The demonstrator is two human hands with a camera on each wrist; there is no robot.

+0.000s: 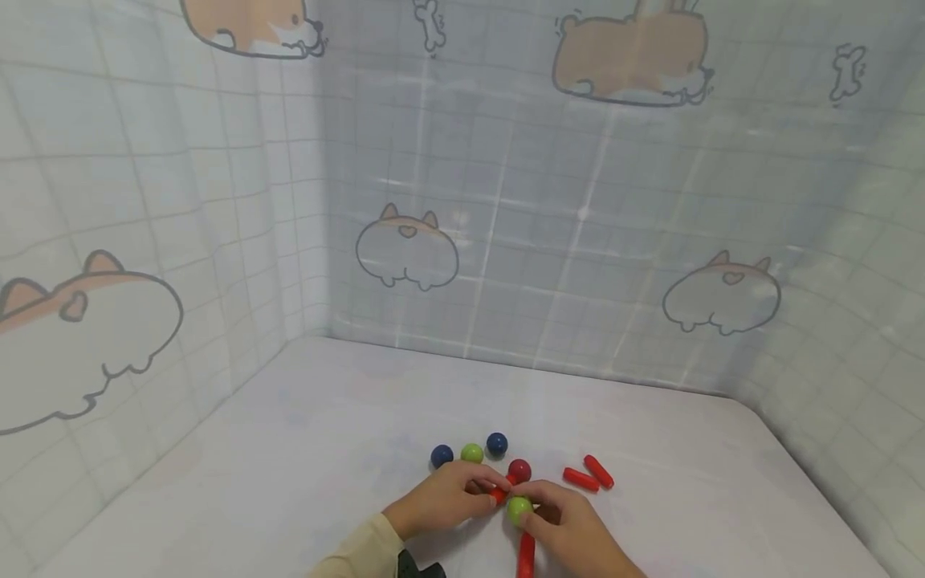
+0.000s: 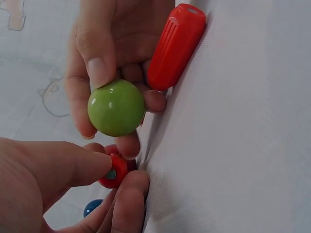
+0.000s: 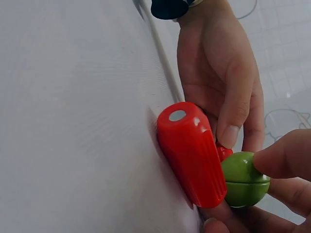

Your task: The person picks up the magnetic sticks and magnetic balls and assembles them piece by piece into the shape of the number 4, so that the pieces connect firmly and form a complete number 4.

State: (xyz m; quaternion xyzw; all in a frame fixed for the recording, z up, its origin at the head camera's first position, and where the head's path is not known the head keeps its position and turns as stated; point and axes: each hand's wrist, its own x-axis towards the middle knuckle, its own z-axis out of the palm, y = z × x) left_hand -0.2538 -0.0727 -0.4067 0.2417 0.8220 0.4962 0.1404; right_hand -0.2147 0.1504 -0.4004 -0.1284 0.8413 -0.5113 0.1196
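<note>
Beside a near red rod (image 1: 526, 555), the right hand (image 1: 574, 526) slants in from the right, pinching a green ball (image 1: 519, 510). From the left, the left hand (image 1: 450, 499) angles in, gripping a second red rod (image 1: 499, 494); just farther sits a red ball (image 1: 519, 470).

I see a smooth, glossy green ball (image 2: 116, 108) and a ribbed, plastic-looking red rod (image 3: 192, 160), its end disc (image 3: 177, 115) metallic. The tabletop (image 1: 325, 449) looks matt, clothlike.
</note>
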